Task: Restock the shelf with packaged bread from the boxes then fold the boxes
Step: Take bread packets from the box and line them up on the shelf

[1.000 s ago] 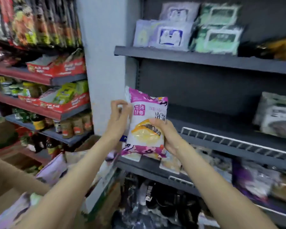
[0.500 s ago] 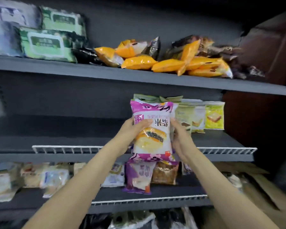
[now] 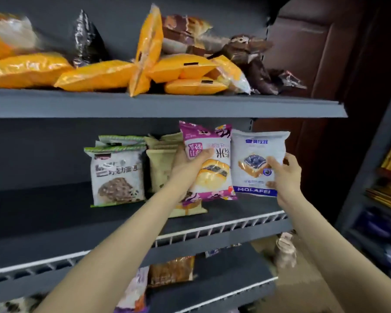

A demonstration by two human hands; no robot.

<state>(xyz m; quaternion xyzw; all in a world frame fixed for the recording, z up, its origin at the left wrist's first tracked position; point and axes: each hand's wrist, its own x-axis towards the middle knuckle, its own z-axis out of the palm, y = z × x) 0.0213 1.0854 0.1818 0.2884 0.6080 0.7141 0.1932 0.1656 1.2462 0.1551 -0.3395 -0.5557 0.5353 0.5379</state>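
Two packets are in your hands at the middle shelf (image 3: 235, 224): your left hand (image 3: 185, 164) grips the purple bread packet (image 3: 209, 163) across its face, and your right hand (image 3: 284, 172) pinches the white toast packet (image 3: 255, 163) at its right edge. You are at the placing step, I judge; next, stand both upright beside the green-trimmed packet (image 3: 116, 175) and let go. Their film is glossy, crinkly and pillow-shaped, so it may slump. A white wire rail (image 3: 224, 229) fronts the matte grey shelf.
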